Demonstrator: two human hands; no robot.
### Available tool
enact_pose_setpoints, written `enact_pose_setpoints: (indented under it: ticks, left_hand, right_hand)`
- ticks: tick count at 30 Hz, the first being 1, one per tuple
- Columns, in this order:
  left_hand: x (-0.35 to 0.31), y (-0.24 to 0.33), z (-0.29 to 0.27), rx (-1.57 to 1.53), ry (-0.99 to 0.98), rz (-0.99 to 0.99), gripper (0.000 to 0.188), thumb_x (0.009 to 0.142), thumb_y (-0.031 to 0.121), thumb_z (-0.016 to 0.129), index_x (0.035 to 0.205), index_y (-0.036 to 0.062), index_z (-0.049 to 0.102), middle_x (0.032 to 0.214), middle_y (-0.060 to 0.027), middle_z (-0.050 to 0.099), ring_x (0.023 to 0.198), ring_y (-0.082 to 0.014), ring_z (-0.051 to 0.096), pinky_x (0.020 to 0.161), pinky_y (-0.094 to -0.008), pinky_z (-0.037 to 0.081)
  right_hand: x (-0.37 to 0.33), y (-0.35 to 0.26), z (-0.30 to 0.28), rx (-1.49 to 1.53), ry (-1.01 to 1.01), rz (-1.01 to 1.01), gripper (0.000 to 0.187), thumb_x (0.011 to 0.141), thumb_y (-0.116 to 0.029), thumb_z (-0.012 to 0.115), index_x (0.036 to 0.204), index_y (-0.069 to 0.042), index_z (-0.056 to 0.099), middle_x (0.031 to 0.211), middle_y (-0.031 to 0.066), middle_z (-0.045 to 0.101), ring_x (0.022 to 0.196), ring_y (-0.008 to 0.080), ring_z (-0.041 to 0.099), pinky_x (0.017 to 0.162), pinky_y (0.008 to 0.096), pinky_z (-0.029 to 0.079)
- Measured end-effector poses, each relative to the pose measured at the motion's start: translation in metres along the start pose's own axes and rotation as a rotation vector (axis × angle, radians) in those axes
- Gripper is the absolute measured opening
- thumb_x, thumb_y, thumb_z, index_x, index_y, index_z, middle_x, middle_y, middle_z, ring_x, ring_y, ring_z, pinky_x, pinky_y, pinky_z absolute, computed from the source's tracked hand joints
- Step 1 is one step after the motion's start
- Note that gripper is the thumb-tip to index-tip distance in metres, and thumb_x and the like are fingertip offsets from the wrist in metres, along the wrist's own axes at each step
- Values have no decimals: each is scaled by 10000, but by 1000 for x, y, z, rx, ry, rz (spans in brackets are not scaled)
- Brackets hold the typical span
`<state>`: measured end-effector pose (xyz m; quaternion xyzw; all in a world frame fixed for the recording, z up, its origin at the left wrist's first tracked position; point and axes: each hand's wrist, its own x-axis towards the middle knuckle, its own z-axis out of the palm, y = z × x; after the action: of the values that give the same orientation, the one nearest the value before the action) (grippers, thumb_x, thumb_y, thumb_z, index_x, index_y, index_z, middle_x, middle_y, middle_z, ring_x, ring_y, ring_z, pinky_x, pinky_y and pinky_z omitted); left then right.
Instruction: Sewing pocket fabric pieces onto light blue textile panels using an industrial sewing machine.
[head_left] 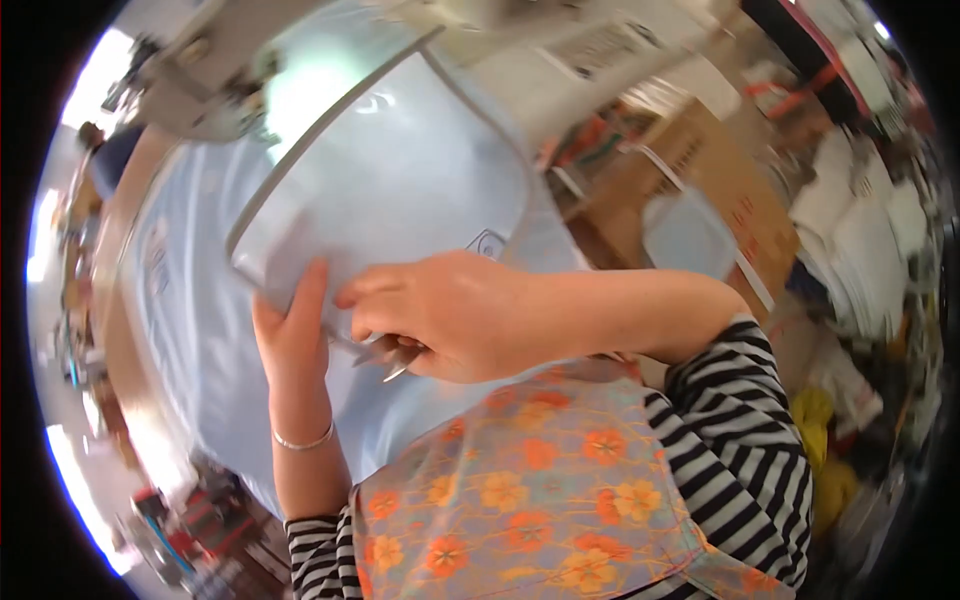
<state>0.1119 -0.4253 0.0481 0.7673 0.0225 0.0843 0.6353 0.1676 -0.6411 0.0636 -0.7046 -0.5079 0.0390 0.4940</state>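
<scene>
A translucent plastic piece (420, 165) with dark grey edging is raised in front of me, a small printed mark near its lower right. My left hand (300, 325), a thin bracelet at its wrist, grips the lower left corner, thumb pointing up; its other fingers are partly behind the plastic. Close beside it, my right hand (450, 310) is curled, index finger and thumb near the same corner. Metal thread snips (398, 366) stick out from under its curled fingers; their handles are hidden in the palm. Pale blue material (195, 330) spreads below both hands.
A sewing machine (195, 95) with a bright lamp glow stands at the upper left. To the right is an open cardboard box (700, 180). White bundles (850, 240) are piled beyond it, with yellow cloth (815, 420) lower down. A person (115, 160) is at the far left.
</scene>
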Motion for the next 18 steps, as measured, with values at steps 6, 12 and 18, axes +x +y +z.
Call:
enact_pose_setpoints:
  ticks: [6,12,18]
  left_hand:
    - [-31,-20,-100,1165,501,-31,546,837,120,627,1337,-45,481,1214,-202,591,1049,-302,616,893,-385,481]
    - [33,-17,-57,1143,225,427,474,846,241,649,1221,-33,558,1184,-187,616,1117,-370,563,968,-429,433]
    - [70,-30,-38,749,135,104,213,860,213,623,976,43,679,912,-139,666,841,-328,623,749,-426,495]
  right_hand:
    - [26,58,28,-554,-92,-69,374,765,-60,669,1136,-33,623,1290,127,572,1158,299,549,921,403,471]
    - [33,49,63,-573,-131,-190,370,800,-100,679,1160,-35,618,1303,113,574,1219,303,509,1011,413,411]
    - [47,52,51,-439,-115,-115,271,858,-55,627,1128,-37,640,1208,118,623,1068,265,588,906,375,469]
